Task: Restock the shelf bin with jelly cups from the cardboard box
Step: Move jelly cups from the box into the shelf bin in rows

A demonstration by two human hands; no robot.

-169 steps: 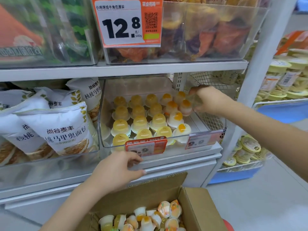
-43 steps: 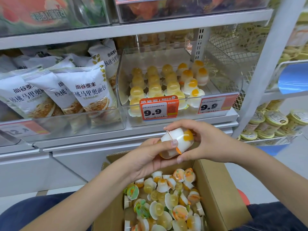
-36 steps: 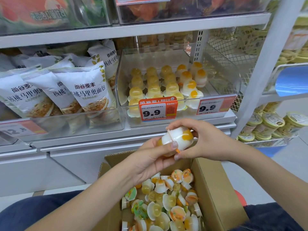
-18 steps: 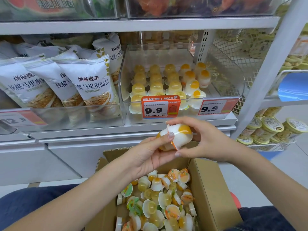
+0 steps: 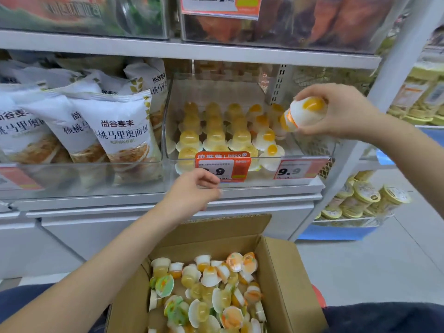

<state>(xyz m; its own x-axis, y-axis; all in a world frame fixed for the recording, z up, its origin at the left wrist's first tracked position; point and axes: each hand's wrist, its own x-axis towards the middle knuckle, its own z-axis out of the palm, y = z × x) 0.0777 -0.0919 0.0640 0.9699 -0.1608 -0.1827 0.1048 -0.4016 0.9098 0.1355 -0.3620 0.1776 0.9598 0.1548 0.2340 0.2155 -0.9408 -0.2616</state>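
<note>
The right hand [image 5: 341,111] is gripping a white-and-yellow cup [image 5: 303,114], maybe two stacked, tilted on its side over the right end of the bin [image 5: 242,181], just above the rows of cups [image 5: 216,133] standing lid-down inside it. The left hand [image 5: 192,193] is hanging loosely curled and grasping nothing, just in front of the bin's orange price tag [image 5: 223,165]. Below both hands the box [image 5: 283,280] is sitting open with a jumble of loose cups [image 5: 206,292] lying every way up. A cup like this is probably light, with a thin plastic wall that dents under a squeeze and a foil lid that could puncture, so fingers are best placed around the wall near the stiffer rim. The bin is clear plastic on a white metal shelf [image 5: 168,198], with bread bags [image 5: 117,131] left of the left hand and wire baskets of tubs [image 5: 360,200] below the right, over a pale floor
</note>
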